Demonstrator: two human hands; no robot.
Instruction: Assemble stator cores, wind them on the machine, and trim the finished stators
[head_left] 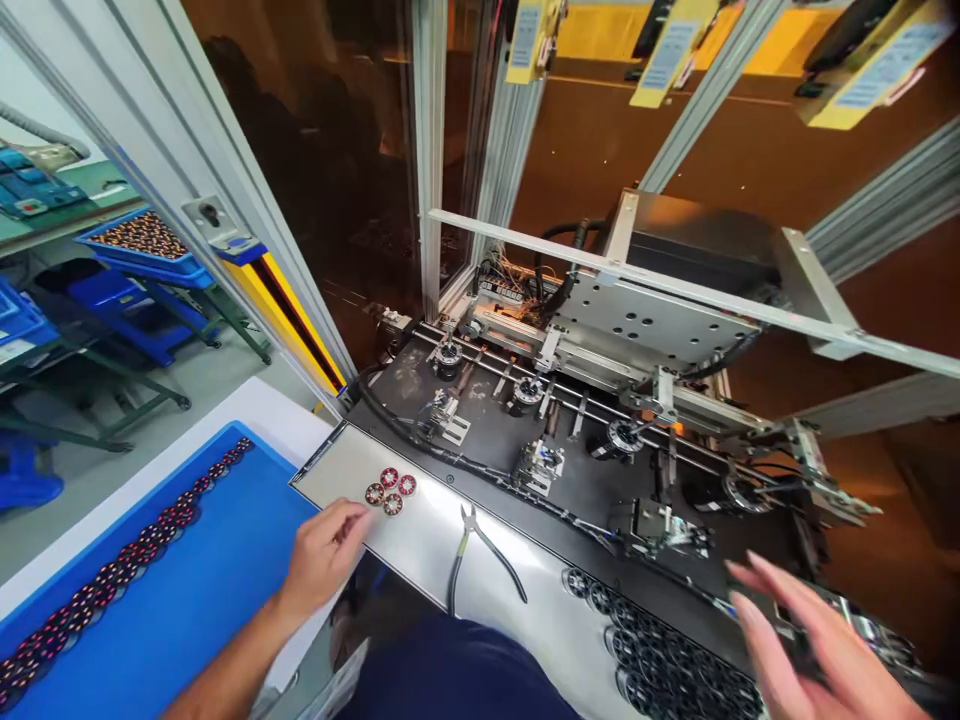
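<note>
My left hand (326, 555) is over the left end of the metal ledge, its fingers curled in against the thumb. No object shows between them. Just beyond its fingertips lies a small cluster of round copper-wound motor stators (393, 505), some with red parts. My right hand (817, 645), slightly blurred, hovers at the lower right with fingers spread and nothing in it. Below and to its left, several rows of black round motor parts (649, 640) cover the ledge. Diagonal cutters (469, 530) with dark handles lie between the two groups, touched by neither hand.
Behind the metal ledge (525, 600), a black machine bed (480, 430) carries fixtures and round motor parts (528, 392). A metal rail (675, 290) crosses above. On the left, a blue tray (195, 570) holds a long row of stators (112, 575). An aluminium post (225, 180) stands beside it.
</note>
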